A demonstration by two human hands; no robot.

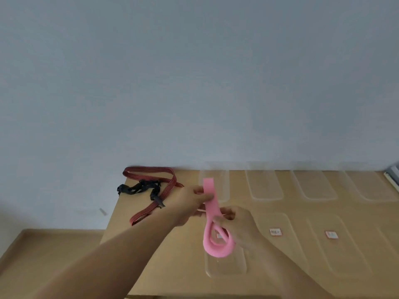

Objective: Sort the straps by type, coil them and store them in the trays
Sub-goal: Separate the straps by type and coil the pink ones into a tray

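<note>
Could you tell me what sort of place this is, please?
Probably a plain indoor sorting station: a tan table against a bare wall, rows of clear trays, and loose straps awaiting sorting.

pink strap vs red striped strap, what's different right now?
Colour: the pink strap is plain; the red striped strap is dark red with lengthwise lines. State: the pink strap is held up by left hand and right hand, partly looped; the red striped strap lies uncoiled on the table. Both are flat bands, neither in a tray.
</note>
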